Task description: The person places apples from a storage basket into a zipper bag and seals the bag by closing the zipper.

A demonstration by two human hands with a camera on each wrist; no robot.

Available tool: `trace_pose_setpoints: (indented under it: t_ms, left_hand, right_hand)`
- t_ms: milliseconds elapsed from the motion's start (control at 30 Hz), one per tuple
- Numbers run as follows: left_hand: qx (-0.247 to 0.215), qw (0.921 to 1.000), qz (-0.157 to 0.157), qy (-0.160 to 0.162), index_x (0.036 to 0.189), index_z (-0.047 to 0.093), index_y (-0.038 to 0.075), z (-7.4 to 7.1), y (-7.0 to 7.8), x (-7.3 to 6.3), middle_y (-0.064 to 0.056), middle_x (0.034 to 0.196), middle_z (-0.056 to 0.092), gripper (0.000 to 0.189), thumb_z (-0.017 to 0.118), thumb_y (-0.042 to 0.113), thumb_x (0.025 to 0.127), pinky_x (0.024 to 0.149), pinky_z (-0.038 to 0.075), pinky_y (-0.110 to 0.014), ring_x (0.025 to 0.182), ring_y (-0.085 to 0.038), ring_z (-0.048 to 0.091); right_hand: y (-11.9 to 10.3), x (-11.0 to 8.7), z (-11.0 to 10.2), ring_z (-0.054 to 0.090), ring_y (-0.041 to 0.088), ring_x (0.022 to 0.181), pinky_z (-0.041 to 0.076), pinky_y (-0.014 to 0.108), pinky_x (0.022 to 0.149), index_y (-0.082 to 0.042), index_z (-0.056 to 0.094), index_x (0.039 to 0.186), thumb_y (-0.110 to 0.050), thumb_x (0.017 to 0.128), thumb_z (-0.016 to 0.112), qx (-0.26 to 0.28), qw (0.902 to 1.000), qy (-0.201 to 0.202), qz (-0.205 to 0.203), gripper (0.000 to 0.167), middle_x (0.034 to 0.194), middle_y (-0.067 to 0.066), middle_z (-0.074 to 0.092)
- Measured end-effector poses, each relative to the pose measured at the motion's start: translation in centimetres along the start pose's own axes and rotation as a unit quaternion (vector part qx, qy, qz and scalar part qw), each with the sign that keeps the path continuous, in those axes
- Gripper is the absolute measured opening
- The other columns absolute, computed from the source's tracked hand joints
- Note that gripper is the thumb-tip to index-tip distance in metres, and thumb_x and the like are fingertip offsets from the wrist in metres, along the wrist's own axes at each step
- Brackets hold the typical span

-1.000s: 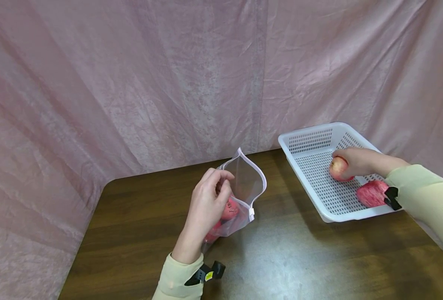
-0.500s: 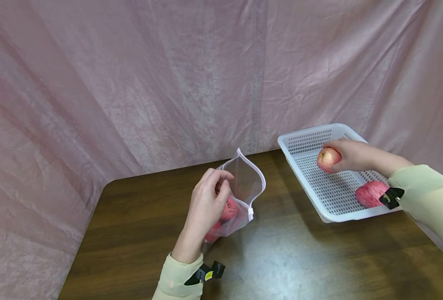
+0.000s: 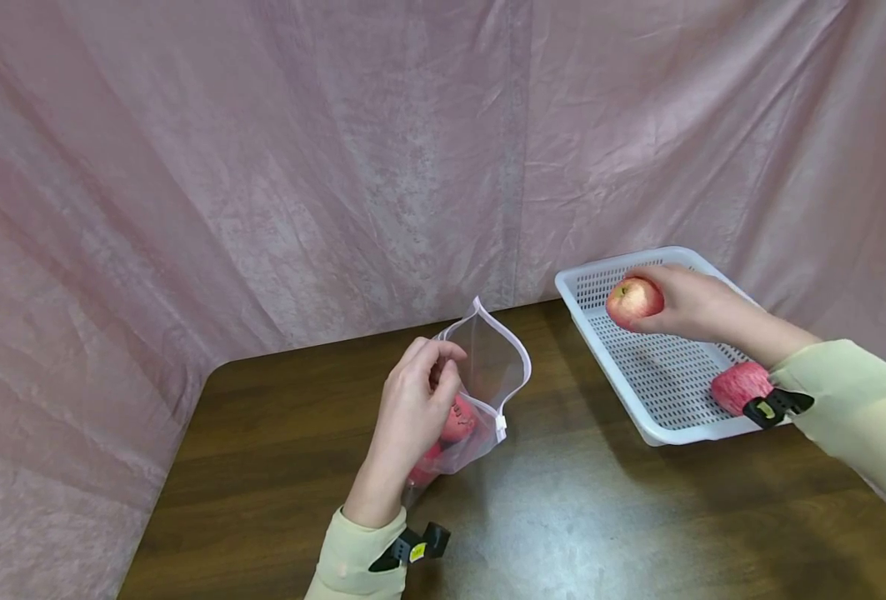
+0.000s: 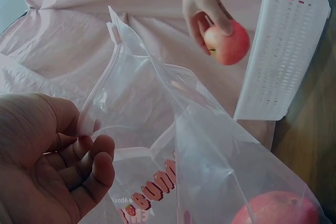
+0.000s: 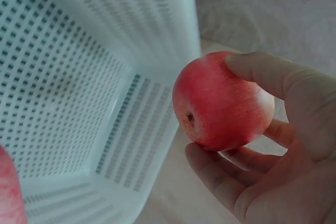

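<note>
My right hand grips a red-yellow apple between thumb and fingers, raised over the left part of the white basket. In the right wrist view the same apple shows its dark blossom end. My left hand pinches the rim of a clear zip bag, seen close in the left wrist view, where thumb and finger meet on the bag's edge. The bag's mouth gapes. Red fruit lies inside the bag, partly behind printed plastic and my hand.
Another red apple lies in the basket's near right corner, partly behind my right wrist strap. A white slider sits at the bag's near corner. The brown wooden table reaches back to a pink curtain.
My right hand has lifted the apple from the basket floor and carried it left and up. The left hand and the bag have stayed nearly still.
</note>
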State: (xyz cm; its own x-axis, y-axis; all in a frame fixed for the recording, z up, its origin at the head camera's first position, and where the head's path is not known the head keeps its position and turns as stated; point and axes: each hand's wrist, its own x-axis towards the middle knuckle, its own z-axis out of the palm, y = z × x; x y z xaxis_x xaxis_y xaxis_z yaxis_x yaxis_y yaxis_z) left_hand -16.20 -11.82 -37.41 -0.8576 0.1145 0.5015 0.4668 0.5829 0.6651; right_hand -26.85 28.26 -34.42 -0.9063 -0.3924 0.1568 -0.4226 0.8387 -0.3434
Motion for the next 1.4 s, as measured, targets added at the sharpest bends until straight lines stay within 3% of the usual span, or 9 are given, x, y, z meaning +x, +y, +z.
trace_pose_setpoints:
  t_ms: [233,500,800,1000,1300,1400]
  left_hand:
    - [-0.003,1.0,0.0,0.0,0.108,0.078,0.012,-0.1,0.0,0.0,0.002,0.096,0.062,0.018,0.064,0.001,0.103,0.071,0.049,-0.032,0.082,-0.017,0.057]
    - [-0.001,1.0,-0.001,0.002,0.108,0.078,0.012,0.0,-0.1,0.0,0.003,0.096,0.062,0.019,0.063,0.001,0.103,0.072,0.049,-0.032,0.082,-0.018,0.058]
    - [-0.001,1.0,-0.004,0.001,0.108,0.078,0.012,-0.1,-0.1,-0.1,0.002,0.096,0.062,0.018,0.064,0.001,0.103,0.072,0.049,-0.032,0.082,-0.016,0.057]
    - [0.0,1.0,-0.004,0.001,0.108,0.078,0.012,-0.2,-0.1,0.0,0.003,0.095,0.061,0.018,0.064,0.002,0.103,0.071,0.05,-0.032,0.082,-0.016,0.057]
    - [0.003,1.0,0.002,0.002,0.108,0.078,0.012,0.1,0.0,0.1,0.003,0.095,0.062,0.019,0.063,0.001,0.102,0.072,0.049,-0.032,0.082,-0.017,0.058]
    - [0.002,1.0,0.002,0.002,0.108,0.078,0.012,0.1,0.1,0.1,0.002,0.095,0.061,0.019,0.064,0.001,0.102,0.072,0.05,-0.032,0.082,-0.019,0.059]
  right_hand:
    - [-2.4,0.2,-0.1,0.068,0.036,0.112,0.056,0.055,0.094,-0.002,0.065,0.143,-0.022,0.084,0.098,0.042,0.9987,0.021,-0.022,0.07,0.129,0.019,0.072]
    - [-4.6,0.1,-0.5,0.067,0.035,0.113,0.055,0.051,0.092,-0.004,0.062,0.147,-0.028,0.087,0.097,0.082,0.9962,0.026,-0.011,0.074,0.13,0.016,0.072]
    - [-7.5,-0.2,-0.4,0.068,0.032,0.118,0.056,0.022,0.086,-0.009,0.062,0.15,-0.021,0.087,0.097,0.175,0.9835,0.037,-0.03,0.073,0.133,0.011,0.071]
    - [-9.3,-0.2,-0.1,0.069,0.034,0.121,0.057,0.025,0.091,-0.01,0.06,0.153,-0.021,0.088,0.096,0.193,0.9785,0.044,-0.059,0.075,0.139,0.012,0.069]
    - [-11.2,0.0,0.8,0.071,0.032,0.119,0.057,0.023,0.093,-0.009,0.059,0.154,-0.014,0.089,0.094,0.244,0.967,0.026,-0.067,0.074,0.144,0.011,0.065]
    - [-11.6,0.1,1.2,0.07,0.031,0.12,0.059,0.029,0.096,-0.009,0.059,0.154,-0.013,0.089,0.094,0.246,0.966,0.024,-0.075,0.074,0.144,0.01,0.065]
